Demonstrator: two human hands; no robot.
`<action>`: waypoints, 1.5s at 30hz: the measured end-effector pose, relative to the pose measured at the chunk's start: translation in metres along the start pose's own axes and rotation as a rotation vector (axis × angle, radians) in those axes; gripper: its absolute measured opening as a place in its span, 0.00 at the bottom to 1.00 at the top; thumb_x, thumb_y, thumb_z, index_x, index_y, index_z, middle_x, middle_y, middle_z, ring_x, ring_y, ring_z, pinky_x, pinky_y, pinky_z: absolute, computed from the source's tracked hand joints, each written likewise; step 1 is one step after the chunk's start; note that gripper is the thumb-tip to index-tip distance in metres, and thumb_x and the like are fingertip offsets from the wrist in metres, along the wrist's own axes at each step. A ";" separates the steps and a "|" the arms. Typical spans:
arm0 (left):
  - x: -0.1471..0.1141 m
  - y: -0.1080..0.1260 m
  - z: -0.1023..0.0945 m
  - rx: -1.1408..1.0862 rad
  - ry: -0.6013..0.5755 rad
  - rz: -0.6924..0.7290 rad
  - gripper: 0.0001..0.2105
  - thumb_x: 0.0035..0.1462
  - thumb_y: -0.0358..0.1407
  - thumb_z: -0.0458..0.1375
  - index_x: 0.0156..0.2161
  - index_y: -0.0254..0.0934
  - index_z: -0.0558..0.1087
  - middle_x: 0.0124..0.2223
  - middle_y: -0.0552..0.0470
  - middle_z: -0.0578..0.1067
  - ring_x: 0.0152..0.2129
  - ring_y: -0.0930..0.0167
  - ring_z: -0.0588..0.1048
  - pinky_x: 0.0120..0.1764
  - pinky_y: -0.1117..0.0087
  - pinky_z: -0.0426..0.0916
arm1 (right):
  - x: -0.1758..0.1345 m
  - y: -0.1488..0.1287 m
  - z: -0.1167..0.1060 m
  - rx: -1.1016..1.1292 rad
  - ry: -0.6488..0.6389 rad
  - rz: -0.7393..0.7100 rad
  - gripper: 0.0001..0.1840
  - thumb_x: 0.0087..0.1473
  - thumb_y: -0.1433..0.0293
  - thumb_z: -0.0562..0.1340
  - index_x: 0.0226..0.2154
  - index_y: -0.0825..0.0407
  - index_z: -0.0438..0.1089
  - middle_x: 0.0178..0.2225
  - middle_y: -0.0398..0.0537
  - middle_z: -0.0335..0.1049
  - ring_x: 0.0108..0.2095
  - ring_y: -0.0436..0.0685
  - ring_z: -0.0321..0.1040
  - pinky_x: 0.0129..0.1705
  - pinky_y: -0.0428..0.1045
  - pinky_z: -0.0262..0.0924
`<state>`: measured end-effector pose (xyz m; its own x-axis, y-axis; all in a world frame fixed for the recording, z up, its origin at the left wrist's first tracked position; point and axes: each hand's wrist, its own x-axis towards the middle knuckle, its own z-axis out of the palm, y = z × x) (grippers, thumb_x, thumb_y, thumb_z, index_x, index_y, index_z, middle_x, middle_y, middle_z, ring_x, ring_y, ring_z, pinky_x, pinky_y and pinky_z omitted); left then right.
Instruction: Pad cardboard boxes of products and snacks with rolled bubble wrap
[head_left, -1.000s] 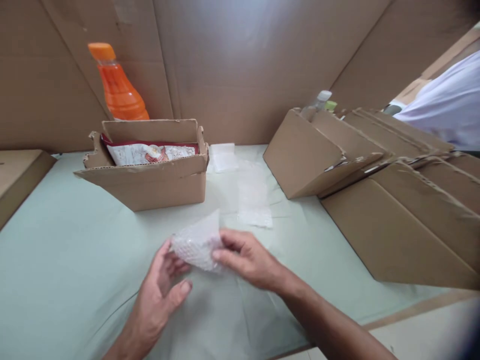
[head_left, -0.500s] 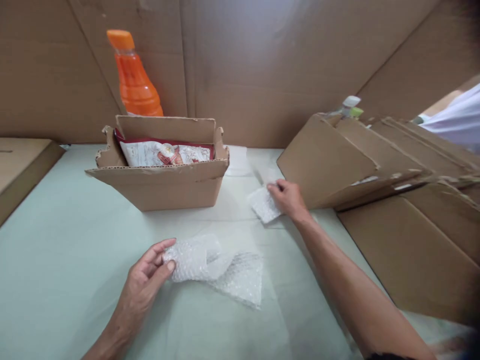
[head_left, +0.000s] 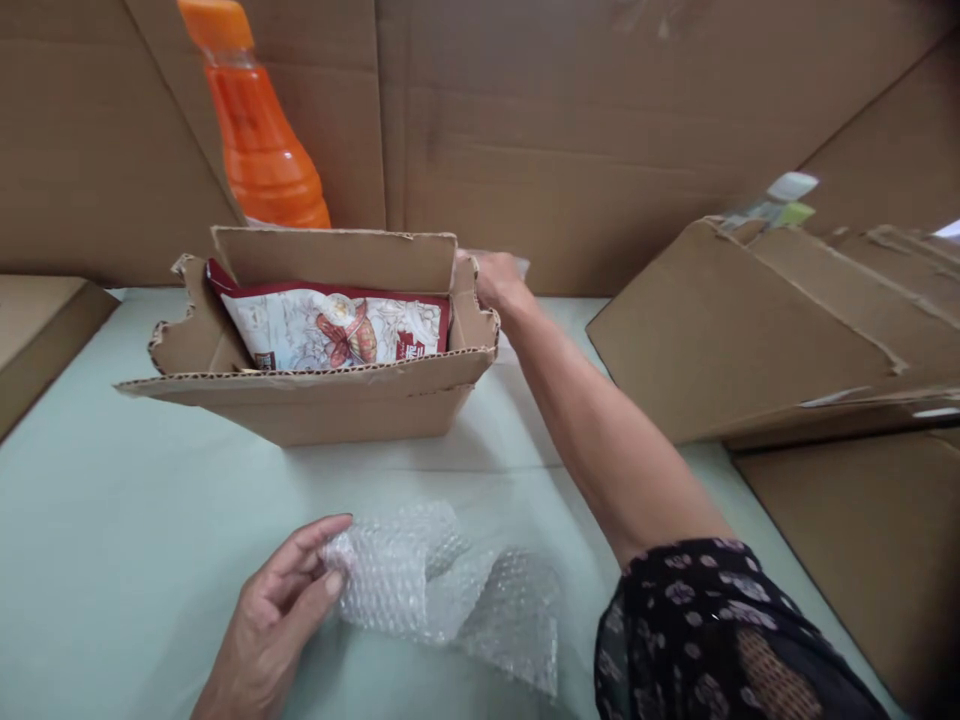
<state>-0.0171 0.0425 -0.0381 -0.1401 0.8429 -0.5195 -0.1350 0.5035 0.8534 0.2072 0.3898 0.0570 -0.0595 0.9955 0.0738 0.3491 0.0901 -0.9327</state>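
Observation:
My left hand (head_left: 281,610) pinches one end of a clear bubble wrap strip (head_left: 382,575) between thumb and fingers. The strip twists to the right over the pale green cloth. My right hand (head_left: 499,275) reaches far forward, just past the right end of an open cardboard box (head_left: 360,405). Its fingers are partly hidden behind the box, and a translucent edge of a second bubble wrap piece (head_left: 521,266) shows beside it. Inside the box stands a dark red and white printed food bag (head_left: 330,325). Behind the box rises an orange bottle (head_left: 266,150).
Several cardboard boxes (head_left: 720,350) stand on the right, with a white-capped bottle (head_left: 791,187) poking up behind. A flat cardboard box (head_left: 45,330) lies at the left edge. Tall cardboard panels (head_left: 562,130) wall off the back of the cloth-covered table (head_left: 82,520).
My right hand has moved forward and left with the small bubble wrap piece, to behind the open box's right end. My left hand keeps its hold on the strip. The view has shifted closer.

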 end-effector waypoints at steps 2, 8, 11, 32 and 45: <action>-0.003 0.000 0.002 -0.015 -0.007 0.040 0.28 0.51 0.48 0.68 0.56 0.38 0.75 0.32 0.52 0.74 0.30 0.71 0.71 0.36 0.74 0.67 | -0.033 -0.002 -0.020 0.030 0.027 0.028 0.13 0.63 0.66 0.60 0.29 0.56 0.70 0.26 0.46 0.73 0.24 0.48 0.68 0.25 0.44 0.59; -0.025 0.021 0.018 -0.047 -0.206 0.297 0.15 0.59 0.43 0.64 0.49 0.40 0.78 0.38 0.48 0.78 0.34 0.70 0.75 0.39 0.72 0.70 | -0.187 0.002 -0.086 0.062 -0.357 0.099 0.21 0.55 0.53 0.67 0.38 0.55 0.76 0.35 0.52 0.80 0.32 0.54 0.75 0.33 0.47 0.64; -0.044 0.040 0.030 0.038 -0.330 0.562 0.09 0.63 0.33 0.60 0.47 0.45 0.78 0.39 0.51 0.78 0.36 0.71 0.76 0.40 0.74 0.71 | -0.248 0.002 -0.080 0.005 -0.702 0.224 0.30 0.58 0.47 0.62 0.50 0.53 0.74 0.39 0.53 0.80 0.40 0.58 0.76 0.42 0.51 0.67; -0.093 0.023 0.084 0.204 -0.612 0.387 0.07 0.57 0.30 0.57 0.40 0.36 0.76 0.35 0.53 0.75 0.34 0.70 0.73 0.40 0.70 0.68 | -0.289 -0.064 -0.082 -0.262 0.442 -0.586 0.20 0.57 0.66 0.68 0.52 0.39 0.73 0.48 0.45 0.76 0.46 0.61 0.73 0.50 0.57 0.68; -0.065 -0.001 0.068 0.140 -0.437 0.015 0.26 0.54 0.37 0.59 0.59 0.38 0.69 0.56 0.39 0.69 0.46 0.64 0.72 0.39 0.65 0.74 | -0.191 0.090 -0.070 -0.739 -0.022 -0.402 0.27 0.63 0.57 0.56 0.60 0.51 0.66 0.65 0.61 0.62 0.64 0.69 0.60 0.63 0.67 0.55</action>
<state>0.0587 0.0002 -0.0025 0.2902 0.8359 -0.4659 0.0015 0.4865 0.8737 0.3151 0.2099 -0.0168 -0.3259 0.8834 0.3368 0.8195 0.4416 -0.3653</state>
